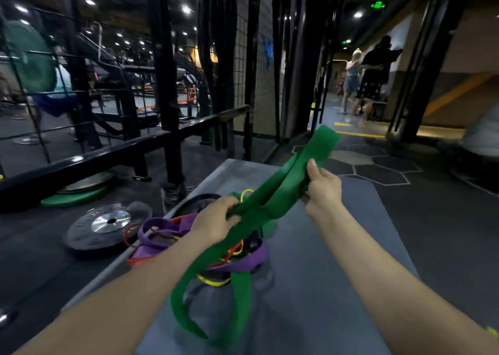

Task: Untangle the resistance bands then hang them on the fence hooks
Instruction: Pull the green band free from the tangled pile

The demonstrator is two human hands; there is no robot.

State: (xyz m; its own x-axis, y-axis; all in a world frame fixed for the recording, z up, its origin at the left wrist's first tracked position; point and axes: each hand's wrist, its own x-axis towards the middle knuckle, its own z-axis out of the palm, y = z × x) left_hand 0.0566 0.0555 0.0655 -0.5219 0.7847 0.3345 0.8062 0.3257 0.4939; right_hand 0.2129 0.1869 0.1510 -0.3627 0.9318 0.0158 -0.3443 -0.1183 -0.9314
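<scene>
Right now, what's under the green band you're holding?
Under the green band lies a tangle of purple bands, red and yellow ones, on a grey platform. Their knots are covered.

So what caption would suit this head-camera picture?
Both hands, left and right, lift a wide green band from the tangled pile of bands.

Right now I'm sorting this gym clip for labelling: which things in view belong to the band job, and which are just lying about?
Part of the job:
- wide green band, gripped by left hand and right hand
- purple band, red band and yellow band in the pile
- mesh fence

Lying about:
- silver-hubbed weight plate
- green plate
- grey platform
</scene>
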